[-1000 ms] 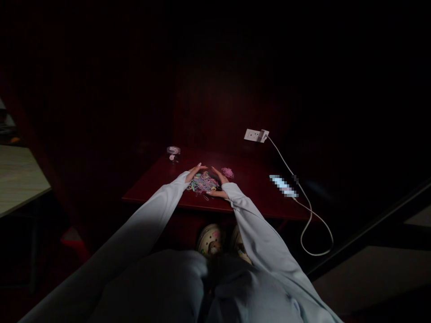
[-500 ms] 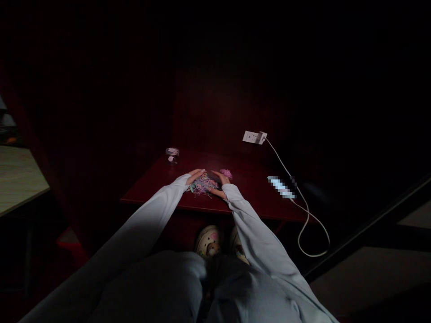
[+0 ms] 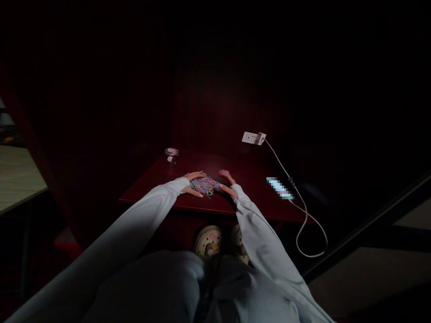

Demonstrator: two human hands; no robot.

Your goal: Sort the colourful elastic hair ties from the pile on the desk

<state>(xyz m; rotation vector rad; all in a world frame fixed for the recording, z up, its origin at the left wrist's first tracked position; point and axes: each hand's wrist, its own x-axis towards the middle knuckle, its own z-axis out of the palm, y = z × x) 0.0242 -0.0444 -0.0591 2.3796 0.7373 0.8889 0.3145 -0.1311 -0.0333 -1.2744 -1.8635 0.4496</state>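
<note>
A loose pile of thin, many-coloured elastic bands (image 3: 206, 185) lies on the dark red table between my hands. My left hand (image 3: 193, 183) rests at the pile's left side, thumb and fingers spread around its edge. On the other side my right hand (image 3: 229, 185) is open too, its thumb touching the pile and its fingers pointing away from me. A small pink clump (image 3: 224, 172) sits at the fingertips of my right hand; whether they touch it I cannot tell.
A clear round jar (image 3: 171, 156) stands at the table's back left. A lit phone (image 3: 280, 188) lies at the right, joined by a white cable (image 3: 311, 216) to a wall socket (image 3: 253, 138). The table's front edge (image 3: 202, 208) is just before my shoes (image 3: 208, 242).
My hands have moved apart, the left one slightly left and the right one to the right, towards the pink clump. The pile between them shows more fully.
</note>
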